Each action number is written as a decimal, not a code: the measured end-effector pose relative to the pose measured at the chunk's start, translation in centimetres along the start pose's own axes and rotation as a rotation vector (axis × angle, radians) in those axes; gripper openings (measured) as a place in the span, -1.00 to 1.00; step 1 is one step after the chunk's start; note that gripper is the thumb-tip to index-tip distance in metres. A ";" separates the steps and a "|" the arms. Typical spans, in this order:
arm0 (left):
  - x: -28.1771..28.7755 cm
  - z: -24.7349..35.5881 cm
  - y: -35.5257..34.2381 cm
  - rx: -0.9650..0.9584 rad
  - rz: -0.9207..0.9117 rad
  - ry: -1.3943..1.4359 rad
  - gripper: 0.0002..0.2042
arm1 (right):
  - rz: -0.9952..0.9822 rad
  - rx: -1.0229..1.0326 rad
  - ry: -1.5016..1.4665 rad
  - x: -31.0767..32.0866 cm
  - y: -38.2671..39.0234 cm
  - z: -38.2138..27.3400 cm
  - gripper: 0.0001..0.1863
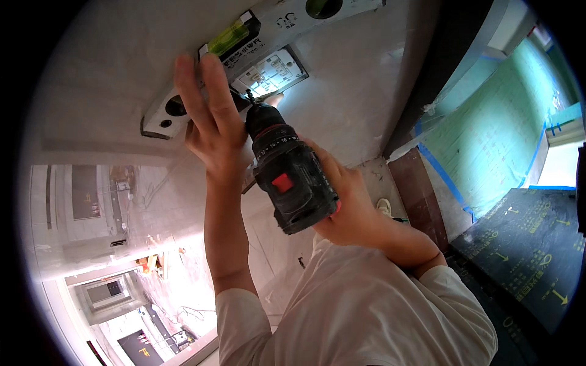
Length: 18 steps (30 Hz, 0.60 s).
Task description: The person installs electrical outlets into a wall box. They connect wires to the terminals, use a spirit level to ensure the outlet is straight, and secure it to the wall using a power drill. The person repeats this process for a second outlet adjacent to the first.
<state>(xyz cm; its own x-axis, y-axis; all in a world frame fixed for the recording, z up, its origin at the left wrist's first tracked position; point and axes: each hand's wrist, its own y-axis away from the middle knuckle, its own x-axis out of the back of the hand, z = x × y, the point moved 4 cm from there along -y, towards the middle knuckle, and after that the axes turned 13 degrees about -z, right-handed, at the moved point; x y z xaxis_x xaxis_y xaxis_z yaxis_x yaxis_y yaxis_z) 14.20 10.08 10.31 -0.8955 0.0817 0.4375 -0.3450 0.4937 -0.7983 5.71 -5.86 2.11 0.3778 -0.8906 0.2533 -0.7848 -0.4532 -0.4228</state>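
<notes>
My left hand [217,131] holds a long pale spirit level [287,29] against the grey wall, two fingers stretched over its face and the others bent beneath. A yellow-green vial [229,38] sits in the level beside those fingertips. Just under the level's edge, a white socket panel [271,72] in a recess is brightly lit. My right hand [345,204] grips a black cordless drill [290,177] with a red patch. Its dark bit points up at the panel's lower left corner; whether it touches is unclear. A fingertip shows beyond the chuck, mostly hidden.
A dark door frame [433,73] stands to the right. Past it, green sheeting [488,140] edged with blue tape covers the floor, and a black printed protective board [528,238] lies nearer. At lower left, a bright room [177,268] holds scattered things.
</notes>
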 end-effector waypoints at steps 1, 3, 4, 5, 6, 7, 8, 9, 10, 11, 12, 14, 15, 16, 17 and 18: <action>0.0 -0.1 0.0 0.003 0.001 0.018 -0.18 | -0.001 -0.002 0.011 -0.2 0.0 -0.3 -0.04; 0.3 -0.1 0.3 0.020 -0.064 0.094 -0.06 | -0.002 -0.004 0.036 -0.7 0.0 -0.8 -0.02; 0.3 -0.2 0.4 0.029 -0.096 0.132 0.01 | -0.008 -0.015 0.050 -0.9 0.0 -0.8 0.00; 0.1 -0.3 0.5 0.023 -0.038 0.127 -0.06 | -0.013 -0.027 0.063 -1.1 -0.1 -0.8 0.03; -0.5 -0.4 0.5 0.022 0.018 0.123 -0.12 | -0.022 -0.040 0.079 -1.3 0.0 -0.7 0.05; -0.6 -0.4 0.6 0.019 0.051 0.122 -0.15 | -0.032 -0.049 0.102 -1.4 0.0 -0.7 0.07; -0.8 -0.5 0.7 0.017 0.082 0.121 -0.18 | -0.043 -0.058 0.124 -1.4 0.0 -0.7 0.08; -0.8 -0.4 0.7 0.011 0.088 0.126 -0.18 | -0.052 -0.070 0.145 -1.3 0.1 -0.7 0.10; -0.8 -0.4 0.6 0.009 0.085 0.130 -0.19 | -0.067 -0.083 0.134 -1.2 0.0 -0.7 0.11; -0.8 -0.3 0.4 0.008 0.081 0.133 -0.19 | -0.083 -0.096 0.123 -1.1 0.0 -0.7 0.12; -0.4 -0.3 0.2 0.010 0.070 0.133 -0.20 | -0.097 -0.107 0.113 -1.1 -0.1 -0.7 0.13; -0.1 -0.3 0.4 0.029 0.009 0.148 -0.13 | -0.044 -0.048 0.137 -1.4 0.0 -0.5 0.11; 0.0 -0.3 0.6 0.044 -0.040 0.161 -0.04 | -0.016 -0.015 0.149 -1.4 0.0 -0.4 0.10; -0.2 -0.4 0.7 0.059 -0.089 0.175 0.05 | -0.007 -0.005 0.187 -1.3 -0.1 -0.5 0.08; -0.3 -0.4 0.7 0.049 -0.067 0.169 0.04 | 0.001 0.005 0.224 -1.3 -0.1 -0.6 0.07; -0.5 -0.5 0.6 0.038 -0.049 0.158 0.03 | -0.006 0.002 0.223 -1.3 -0.1 -0.7 0.05</action>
<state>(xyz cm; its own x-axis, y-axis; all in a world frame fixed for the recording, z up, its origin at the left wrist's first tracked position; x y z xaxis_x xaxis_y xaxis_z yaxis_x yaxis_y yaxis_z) 14.56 10.77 9.86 -0.8229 0.1950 0.5336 -0.4002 0.4678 -0.7881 4.91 -4.61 2.43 0.2641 -0.8574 0.4416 -0.7819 -0.4584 -0.4225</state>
